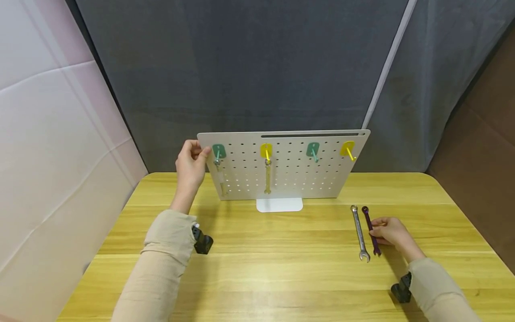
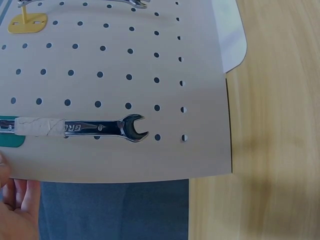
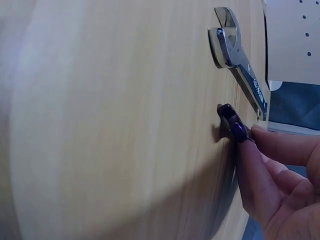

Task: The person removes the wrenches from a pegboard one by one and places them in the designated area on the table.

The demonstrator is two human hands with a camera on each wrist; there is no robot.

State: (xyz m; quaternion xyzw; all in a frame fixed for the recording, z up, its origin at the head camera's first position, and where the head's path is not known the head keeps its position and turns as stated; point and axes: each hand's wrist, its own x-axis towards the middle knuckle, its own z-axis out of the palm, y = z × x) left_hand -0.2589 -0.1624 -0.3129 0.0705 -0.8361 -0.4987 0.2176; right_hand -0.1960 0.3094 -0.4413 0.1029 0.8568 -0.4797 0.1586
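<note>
At the upper left corner of the white pegboard (image 1: 245,179), my left hand (image 1: 191,163) grips the edge, thumb in front and fingers behind. My right hand (image 1: 390,232) pinches a dark purple wrench (image 1: 371,230) at mid-handle, low over the table; in the right wrist view its open end (image 3: 233,122) sticks out past the fingers. Just left of it lies a silver wrench (image 1: 359,233). On the board, one wrench with white tape round its handle (image 2: 40,126) hangs from the left green hook (image 1: 218,151), and another wrench (image 1: 268,176) from the left yellow hook (image 1: 266,151).
The second green hook (image 1: 313,150) and the right yellow hook (image 1: 348,148) carry nothing. A white foot plate (image 1: 279,205) juts forward under the board. The wooden table (image 1: 249,268) ends at a grey curtain (image 1: 249,67) behind the board.
</note>
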